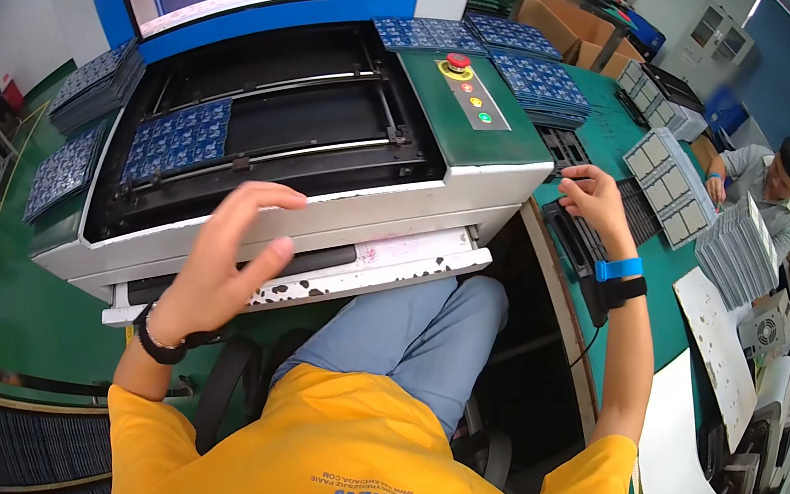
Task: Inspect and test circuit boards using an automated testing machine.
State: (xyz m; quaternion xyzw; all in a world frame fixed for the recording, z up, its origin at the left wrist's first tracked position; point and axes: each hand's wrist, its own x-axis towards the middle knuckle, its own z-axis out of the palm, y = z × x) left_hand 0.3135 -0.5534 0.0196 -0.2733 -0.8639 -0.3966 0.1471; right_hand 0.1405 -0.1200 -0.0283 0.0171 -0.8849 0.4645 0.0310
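We see two bare hands, well apart. The left hand (208,286) is open, its fingers bent and the thumb spread wide, with nothing visible in its grasp; it hovers by the white front of the machine (371,201), and we cannot tell whether it touches that edge. The right hand (600,205) is half curled above the green worktop (667,321), near a long black device (570,239); whether its fingertips pinch or touch anything, we cannot tell.

The blue circuit board (178,141) lies flat at the left end of the machine's black bed (322,121), apart from both hands. It is a rectangular panel covered in a small, pale, repeating pattern.

Counting, we find one board in the bed, two bright rails (312,153) crossing it, and five piles of similar blue boards: two piles (95,84) at the machine's left side and three piles (539,87) behind and beside its control panel. On that panel we count one red knob (458,62) and three small lit buttons (476,103). One co-worker (781,195) sits at far right.
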